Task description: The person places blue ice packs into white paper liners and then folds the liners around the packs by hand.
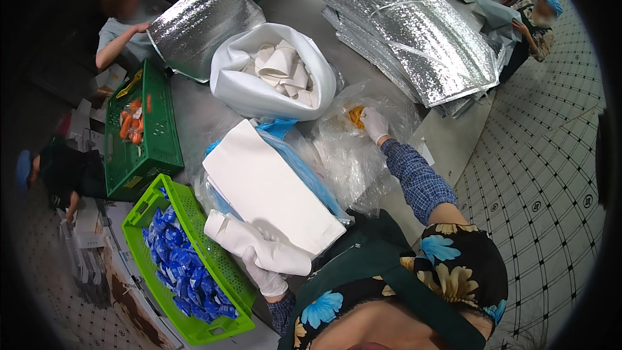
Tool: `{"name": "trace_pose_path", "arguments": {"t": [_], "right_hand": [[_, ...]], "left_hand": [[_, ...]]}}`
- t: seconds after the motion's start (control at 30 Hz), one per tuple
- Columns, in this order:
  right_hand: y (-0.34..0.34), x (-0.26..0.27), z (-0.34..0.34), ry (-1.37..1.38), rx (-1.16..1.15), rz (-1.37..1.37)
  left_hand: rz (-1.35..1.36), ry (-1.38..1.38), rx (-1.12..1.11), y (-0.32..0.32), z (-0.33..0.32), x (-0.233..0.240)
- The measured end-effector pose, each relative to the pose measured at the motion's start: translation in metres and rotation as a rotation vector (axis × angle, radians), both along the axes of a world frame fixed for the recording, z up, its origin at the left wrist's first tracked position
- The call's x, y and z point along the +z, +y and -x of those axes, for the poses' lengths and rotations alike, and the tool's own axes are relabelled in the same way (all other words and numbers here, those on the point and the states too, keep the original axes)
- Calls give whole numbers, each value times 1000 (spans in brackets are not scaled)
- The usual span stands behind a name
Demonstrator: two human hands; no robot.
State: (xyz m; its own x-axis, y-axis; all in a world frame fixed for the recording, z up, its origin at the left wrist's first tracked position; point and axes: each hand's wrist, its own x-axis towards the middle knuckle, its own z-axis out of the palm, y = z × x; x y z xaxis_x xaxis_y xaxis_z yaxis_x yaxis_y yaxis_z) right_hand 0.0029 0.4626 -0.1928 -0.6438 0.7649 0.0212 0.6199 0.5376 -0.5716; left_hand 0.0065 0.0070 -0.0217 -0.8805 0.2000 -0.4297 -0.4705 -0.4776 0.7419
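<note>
My gloved left hand (264,272) grips a rolled white sheet (257,243), paper or thin foam, by its lower side. Beside the roll lies a stack of flat white sheets (274,184) on blue plastic wrapping (278,129). My gloved right hand (375,124) reaches into a clear plastic bag (345,155). Its fingertips touch a bunch of yellow-orange bands (356,116), likely rubber bands; the fingers' grip is partly hidden. Beyond the stack, an open white foam-lined bag (228,85) holds several rolled white sheets (284,65).
A light green crate (194,233) with blue packets (182,267) stands at left, near a dark green crate (165,155) holding bagged carrots (131,121). Silver insulating sheets (413,24) are piled at far right. One person (131,39) handles a silver liner (204,24); others work around.
</note>
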Motion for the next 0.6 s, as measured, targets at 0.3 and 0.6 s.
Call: {"name": "trace_pose_path", "arguments": {"t": [0.3, 0.6], "right_hand": [[1, 13, -14, 188, -41, -110], [-92, 142, -1, 550, 124, 418]], "left_hand": [[-91, 40, -7, -12, -3, 5], [-326, 67, -103, -20, -4, -7]]}}
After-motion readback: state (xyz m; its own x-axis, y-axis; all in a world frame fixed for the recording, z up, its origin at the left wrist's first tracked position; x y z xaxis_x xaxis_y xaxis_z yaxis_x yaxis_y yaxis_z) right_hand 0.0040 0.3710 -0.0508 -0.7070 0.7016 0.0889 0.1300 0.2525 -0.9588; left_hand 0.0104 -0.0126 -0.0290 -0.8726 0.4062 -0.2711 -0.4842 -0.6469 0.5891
